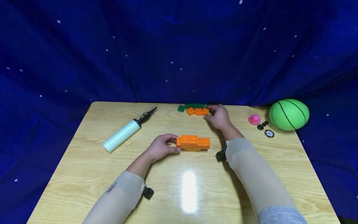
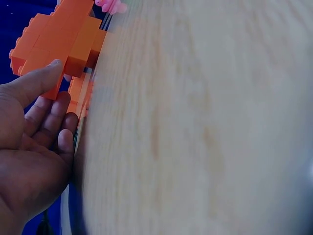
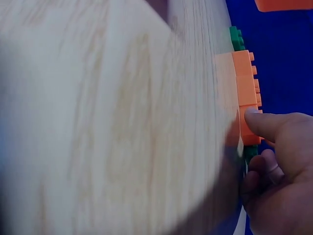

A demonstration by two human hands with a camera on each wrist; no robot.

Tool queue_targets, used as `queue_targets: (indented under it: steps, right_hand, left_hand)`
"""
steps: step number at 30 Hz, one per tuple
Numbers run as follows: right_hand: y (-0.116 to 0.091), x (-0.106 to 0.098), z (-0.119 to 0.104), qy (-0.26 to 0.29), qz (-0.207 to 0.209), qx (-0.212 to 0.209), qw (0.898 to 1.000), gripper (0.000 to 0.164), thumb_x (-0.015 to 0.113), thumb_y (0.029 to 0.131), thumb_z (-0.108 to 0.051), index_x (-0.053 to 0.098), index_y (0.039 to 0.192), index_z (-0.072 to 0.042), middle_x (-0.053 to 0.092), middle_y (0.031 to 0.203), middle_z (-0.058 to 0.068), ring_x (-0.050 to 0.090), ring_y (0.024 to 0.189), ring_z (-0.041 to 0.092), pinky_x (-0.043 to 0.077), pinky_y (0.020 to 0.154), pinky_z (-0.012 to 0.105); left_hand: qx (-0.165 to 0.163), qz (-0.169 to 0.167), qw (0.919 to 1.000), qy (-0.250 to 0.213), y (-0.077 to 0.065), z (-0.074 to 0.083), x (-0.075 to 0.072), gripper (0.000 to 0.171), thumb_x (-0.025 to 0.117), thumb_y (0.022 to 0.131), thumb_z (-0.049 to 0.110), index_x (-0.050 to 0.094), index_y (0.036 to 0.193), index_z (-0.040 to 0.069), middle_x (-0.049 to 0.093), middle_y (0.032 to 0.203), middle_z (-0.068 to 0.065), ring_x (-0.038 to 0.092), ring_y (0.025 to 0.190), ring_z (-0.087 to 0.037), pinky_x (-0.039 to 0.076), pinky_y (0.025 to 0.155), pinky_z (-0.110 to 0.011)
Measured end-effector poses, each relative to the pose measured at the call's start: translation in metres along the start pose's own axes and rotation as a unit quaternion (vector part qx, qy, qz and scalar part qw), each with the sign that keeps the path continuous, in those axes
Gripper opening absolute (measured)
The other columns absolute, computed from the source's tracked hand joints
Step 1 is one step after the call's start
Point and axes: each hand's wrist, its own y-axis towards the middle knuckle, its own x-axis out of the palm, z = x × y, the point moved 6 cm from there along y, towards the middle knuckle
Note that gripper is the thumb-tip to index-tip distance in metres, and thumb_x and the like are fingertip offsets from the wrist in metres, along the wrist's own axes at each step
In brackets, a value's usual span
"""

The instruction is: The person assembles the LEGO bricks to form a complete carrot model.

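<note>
1. We find the left hand [image 1: 162,148] pinching the left end of the orange brick assembly [image 1: 193,143], near the middle of the surface [image 1: 156,202].
2. We note the right hand [image 1: 219,118] clamped, thumb and fingers, on the rightmost loose orange brick [image 1: 205,111], near the far edge, beside green bricks [image 1: 195,106].
3. We record a hand pump [image 1: 121,135] at left; a pink duck [image 1: 254,119] and green ball [image 1: 289,114] at right.

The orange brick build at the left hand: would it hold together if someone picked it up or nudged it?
The orange brick build would probably stay stiff, as its bricks look locked together in layers. It might tip if pressed at one end, since the ends overhang a narrower bottom. Rolling seems unlikely, given its flat sides.
</note>
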Motion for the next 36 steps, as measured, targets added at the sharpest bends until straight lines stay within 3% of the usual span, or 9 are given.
queue_targets:
  steps: [11, 21, 30, 36]
  right_hand:
    - [0.003, 0.002, 0.0, -0.02, 0.005, -0.001, 1.0, 0.049, 0.075, 0.097, -0.026, 0.063, 0.14, -0.005, 0.051, 0.133, 0.022, 0.049, 0.122, 0.04, 0.038, 0.109, 0.054]
    - [-0.005, -0.004, 0.001, -0.007, 0.003, -0.003, 1.0, 0.042, 0.075, 0.097, -0.024, 0.066, 0.132, -0.004, 0.052, 0.138, 0.02, 0.049, 0.125, 0.039, 0.04, 0.109, 0.053]
    - [-0.019, -0.007, 0.003, 0.024, 0.008, -0.007, 1.0, 0.039, 0.077, 0.096, -0.023, 0.066, 0.13, -0.007, 0.067, 0.12, 0.015, 0.061, 0.108, 0.031, 0.051, 0.094, 0.048]
    - [-0.031, -0.01, 0.001, 0.039, 0.02, -0.022, 0.999, 0.038, 0.078, 0.095, -0.021, 0.068, 0.129, -0.01, 0.067, 0.118, 0.012, 0.062, 0.1, 0.029, 0.051, 0.084, 0.044]
  left_hand:
    - [0.006, 0.003, 1.0, 0.001, 0.002, -0.003, 0.002, 0.048, 0.089, 0.083, 0.018, 0.07, 0.127, 0.014, 0.071, 0.118, 0.0, 0.065, 0.105, -0.02, 0.052, 0.092, -0.038]
    - [0.002, 0.004, 1.0, 0.0, 0.0, -0.002, 0.001, 0.049, 0.089, 0.084, 0.017, 0.07, 0.129, 0.012, 0.071, 0.12, -0.001, 0.063, 0.105, -0.021, 0.051, 0.091, -0.038]
    - [0.006, 0.002, 0.9999, -0.01, 0.0, -0.001, 0.0, 0.05, 0.089, 0.083, 0.017, 0.07, 0.129, 0.011, 0.07, 0.121, -0.003, 0.062, 0.107, -0.023, 0.051, 0.092, -0.038]
    - [0.006, 0.005, 1.0, -0.006, -0.001, 0.0, 0.001, 0.05, 0.089, 0.084, 0.018, 0.07, 0.129, 0.013, 0.07, 0.12, -0.002, 0.061, 0.108, -0.023, 0.049, 0.093, -0.039]
